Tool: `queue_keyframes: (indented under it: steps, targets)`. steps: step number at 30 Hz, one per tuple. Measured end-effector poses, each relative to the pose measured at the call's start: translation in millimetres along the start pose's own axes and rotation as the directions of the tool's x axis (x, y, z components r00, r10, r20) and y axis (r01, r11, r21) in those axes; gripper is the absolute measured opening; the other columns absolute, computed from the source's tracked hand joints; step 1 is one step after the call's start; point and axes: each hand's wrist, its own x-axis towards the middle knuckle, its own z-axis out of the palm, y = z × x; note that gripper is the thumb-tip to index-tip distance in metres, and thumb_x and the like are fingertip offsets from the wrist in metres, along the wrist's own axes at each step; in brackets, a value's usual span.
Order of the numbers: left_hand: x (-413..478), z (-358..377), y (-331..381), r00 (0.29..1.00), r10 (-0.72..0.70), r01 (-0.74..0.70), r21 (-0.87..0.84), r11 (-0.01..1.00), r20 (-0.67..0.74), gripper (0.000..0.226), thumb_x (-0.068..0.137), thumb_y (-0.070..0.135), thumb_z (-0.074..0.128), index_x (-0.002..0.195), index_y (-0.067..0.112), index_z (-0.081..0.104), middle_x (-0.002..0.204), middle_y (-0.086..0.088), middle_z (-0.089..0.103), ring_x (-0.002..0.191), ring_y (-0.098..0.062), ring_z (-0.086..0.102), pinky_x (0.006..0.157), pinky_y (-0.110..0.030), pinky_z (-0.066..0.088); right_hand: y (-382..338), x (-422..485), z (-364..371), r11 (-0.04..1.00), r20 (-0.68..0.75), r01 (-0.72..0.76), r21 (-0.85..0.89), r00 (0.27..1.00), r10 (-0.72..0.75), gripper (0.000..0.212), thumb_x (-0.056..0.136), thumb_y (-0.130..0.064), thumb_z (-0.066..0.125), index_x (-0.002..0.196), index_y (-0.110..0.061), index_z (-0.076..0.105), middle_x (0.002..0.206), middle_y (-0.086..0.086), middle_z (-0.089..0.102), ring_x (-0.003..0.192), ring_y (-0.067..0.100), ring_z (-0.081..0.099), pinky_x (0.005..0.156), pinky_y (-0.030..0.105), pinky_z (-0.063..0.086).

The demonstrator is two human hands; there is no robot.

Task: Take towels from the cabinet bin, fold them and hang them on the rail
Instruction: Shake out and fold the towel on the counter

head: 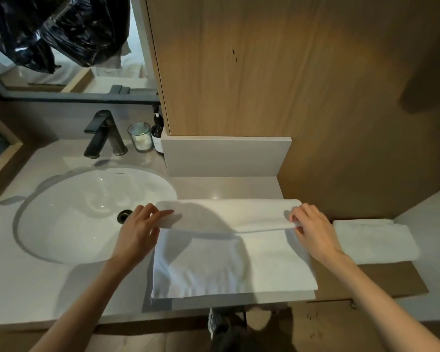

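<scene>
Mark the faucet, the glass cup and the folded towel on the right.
faucet (100, 138), head view, on its spout
glass cup (139, 138), head view, on its side wall
folded towel (375, 241), head view, middle of its top

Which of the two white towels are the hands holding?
The wide towel beside the sink, held at its folded far edge by left hand and right hand; the folded towel lies untouched further right.

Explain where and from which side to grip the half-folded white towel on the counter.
Grip the towel at both short ends of its folded-over far band, one hand from each side, where the left hand and right hand are. The band runs left to right, so end grips should keep it straight.
</scene>
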Motion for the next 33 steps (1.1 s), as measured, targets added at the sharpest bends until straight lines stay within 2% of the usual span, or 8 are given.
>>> queue_keyframes:
  steps: [7,13,19,25,28,30,31,33]
  targets:
    - [-20,20,4,0.977,-0.079,0.058,0.110,0.992,0.199,0.068,0.057,-0.006,0.081,0.118,0.024,0.069,0.079,0.001,0.056,0.064,-0.021,0.049,0.050,-0.024,0.031,3,-19,25,0.996,0.077,-0.086,-0.009,0.993,0.086,0.031,0.078,0.008,0.065,0.091,-0.019,0.058,0.091,-0.001,0.058,0.080,0.019,0.050,0.061,0.031,0.042]
    - [-16,21,10,0.986,-0.114,0.094,0.167,0.982,0.120,0.063,0.060,-0.008,0.080,0.115,0.020,0.071,0.079,-0.002,0.057,0.062,-0.023,0.047,0.046,-0.028,0.036,3,-16,24,0.985,0.063,-0.172,-0.034,0.983,0.174,0.036,0.078,0.012,0.065,0.099,-0.017,0.062,0.103,-0.001,0.058,0.091,0.015,0.044,0.063,0.027,0.046]
    - [-15,35,3,0.984,-0.075,0.031,0.257,0.966,0.162,0.067,0.053,-0.005,0.084,0.114,0.020,0.069,0.074,-0.003,0.056,0.058,-0.023,0.048,0.047,-0.030,0.040,3,-13,30,0.982,0.163,-0.181,-0.049,0.969,0.186,0.040,0.073,0.018,0.057,0.093,-0.017,0.057,0.099,0.001,0.058,0.088,0.019,0.043,0.061,0.036,0.047]
    - [-7,31,12,0.984,-0.113,0.067,0.301,0.951,0.139,0.070,0.041,-0.021,0.076,0.099,0.018,0.076,0.072,-0.003,0.055,0.059,-0.024,0.048,0.051,-0.032,0.040,4,-12,28,0.985,0.244,-0.139,-0.107,0.956,0.161,0.023,0.084,-0.001,0.055,0.090,-0.023,0.051,0.100,-0.002,0.058,0.090,0.018,0.048,0.069,0.029,0.038]
    - [10,35,30,0.987,-0.133,0.110,0.232,0.967,0.089,0.056,0.055,-0.013,0.075,0.104,0.015,0.075,0.087,-0.006,0.062,0.071,-0.026,0.057,0.061,-0.035,0.046,-10,0,21,0.984,0.166,-0.163,-0.069,0.971,0.172,0.021,0.085,-0.006,0.055,0.093,-0.023,0.062,0.105,-0.004,0.061,0.099,0.020,0.050,0.075,0.030,0.036]
    - [22,49,49,0.990,-0.115,0.101,0.151,0.983,0.086,0.050,0.070,-0.003,0.072,0.118,0.012,0.068,0.108,-0.009,0.066,0.093,-0.030,0.063,0.079,-0.041,0.052,-30,12,25,0.991,0.094,-0.132,0.030,0.987,0.129,0.027,0.087,-0.009,0.054,0.108,-0.018,0.068,0.117,0.001,0.063,0.110,0.023,0.052,0.090,0.034,0.041]
    - [28,58,59,0.989,-0.101,0.089,0.112,0.990,0.110,0.046,0.081,0.004,0.064,0.126,0.011,0.062,0.121,-0.010,0.064,0.108,-0.031,0.061,0.093,-0.044,0.049,-40,21,31,0.993,0.089,-0.099,0.065,0.992,0.093,0.034,0.087,-0.012,0.050,0.117,-0.016,0.066,0.127,0.004,0.060,0.119,0.025,0.050,0.101,0.036,0.037]
    - [39,75,82,0.972,-0.092,0.083,0.050,0.995,0.217,0.051,0.097,0.026,0.030,0.144,0.010,0.042,0.149,-0.006,0.042,0.138,-0.028,0.039,0.115,-0.045,0.025,-61,41,45,0.994,0.120,-0.042,0.099,0.992,0.030,0.048,0.089,-0.013,0.044,0.136,-0.014,0.054,0.146,0.007,0.047,0.137,0.029,0.038,0.118,0.037,0.018]
